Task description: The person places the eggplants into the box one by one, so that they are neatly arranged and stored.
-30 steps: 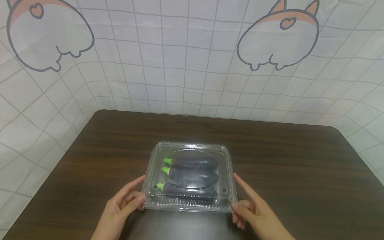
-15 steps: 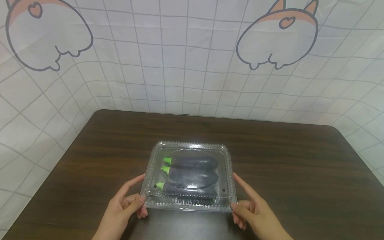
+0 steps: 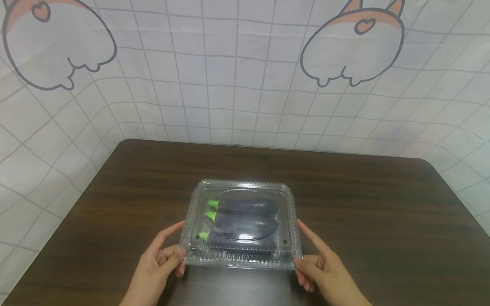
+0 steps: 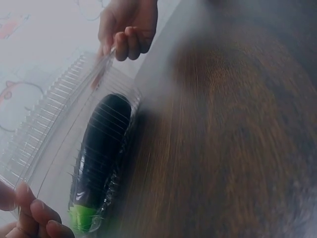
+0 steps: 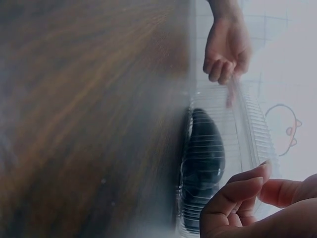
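A clear plastic clamshell container (image 3: 289, 221), its lid down, sits in front of me with three dark eggplants (image 3: 245, 224) inside. Their green stem ends point left. My left hand (image 3: 158, 259) pinches the container's near left corner between thumb and fingers, its index finger stretched along the side. At the near right corner my right hand (image 3: 319, 265) pinches the rim the same way. In the left wrist view one eggplant (image 4: 106, 144) shows through the ribbed wall, with the fingers of the left hand (image 4: 34, 213) at the rim. The right wrist view shows the right hand (image 5: 242, 198) gripping the rim.
A dark wood-grain table (image 3: 363, 204) with rounded far corners lies under the container. Behind it and along both sides hangs a white grid-patterned cloth (image 3: 229, 85) with cartoon animal drawings (image 3: 354, 46).
Both hands keep their grip on the container, which stays in nearly the same place. The whole head view shifts very slightly.
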Tool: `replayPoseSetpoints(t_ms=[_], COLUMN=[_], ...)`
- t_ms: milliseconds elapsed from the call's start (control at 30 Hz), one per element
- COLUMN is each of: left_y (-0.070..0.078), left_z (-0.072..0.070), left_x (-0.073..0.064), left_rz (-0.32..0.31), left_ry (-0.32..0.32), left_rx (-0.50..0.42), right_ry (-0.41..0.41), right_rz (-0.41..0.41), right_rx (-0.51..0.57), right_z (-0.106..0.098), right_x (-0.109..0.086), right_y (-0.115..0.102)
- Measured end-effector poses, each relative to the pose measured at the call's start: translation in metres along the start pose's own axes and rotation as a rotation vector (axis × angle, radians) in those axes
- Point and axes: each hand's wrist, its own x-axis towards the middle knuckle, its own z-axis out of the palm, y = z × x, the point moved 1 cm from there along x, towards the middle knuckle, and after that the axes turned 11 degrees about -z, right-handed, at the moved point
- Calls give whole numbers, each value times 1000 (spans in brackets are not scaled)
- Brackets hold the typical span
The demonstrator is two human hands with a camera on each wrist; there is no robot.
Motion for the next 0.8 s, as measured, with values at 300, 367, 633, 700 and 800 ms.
replayPoseSetpoints(t_ms=[300,367,633,700,800], left_y=[-2,-2,0,0,0], left_z=[1,1,1,1,0], left_x=[1,0,-1,-1,0], left_rz=[27,19,-3,-4,0], left_ry=[11,18,48,48,48], left_rx=[-29,-20,53,62,70], right_ry=[23,30,41,41,47], right_rz=[47,60,92,92,96], right_rx=[-6,-12,-31,-32,-24], right_z=[2,2,2,2,3], right_x=[0,1,0,0,0], right_y=[-2,-2,-2,-2,-2])
